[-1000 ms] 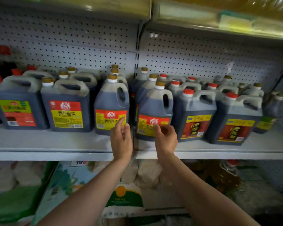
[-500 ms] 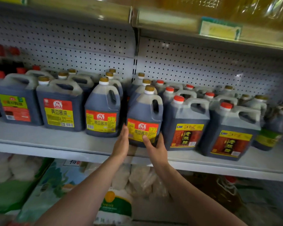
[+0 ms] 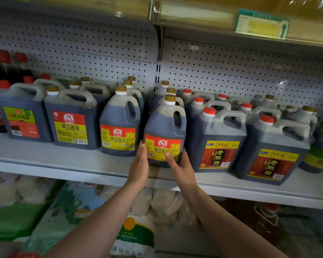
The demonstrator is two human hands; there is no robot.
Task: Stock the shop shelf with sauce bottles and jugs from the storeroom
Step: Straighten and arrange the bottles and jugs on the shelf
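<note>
Dark soy jug [image 3: 164,123] | left hand [image 3: 139,164] flat on side, right hand [image 3: 182,169] gripping | vinegar jug [image 3: 219,138] just beside

Behind the left hand [image 3: 138,164] and right hand [image 3: 183,170], a white pegboard wall [image 3: 231,71] runs across, split by a slotted upright [image 3: 158,71] straight above them. Under the wrists lies the grey shelf board [image 3: 45,157]. High above, the upper shelf's edge strip [image 3: 194,13] catches soft glare, with a green-and-yellow price tag [image 3: 261,23] up to the right of the right hand. Below the forearms, a dimmer lower bay [image 3: 231,229].
</note>
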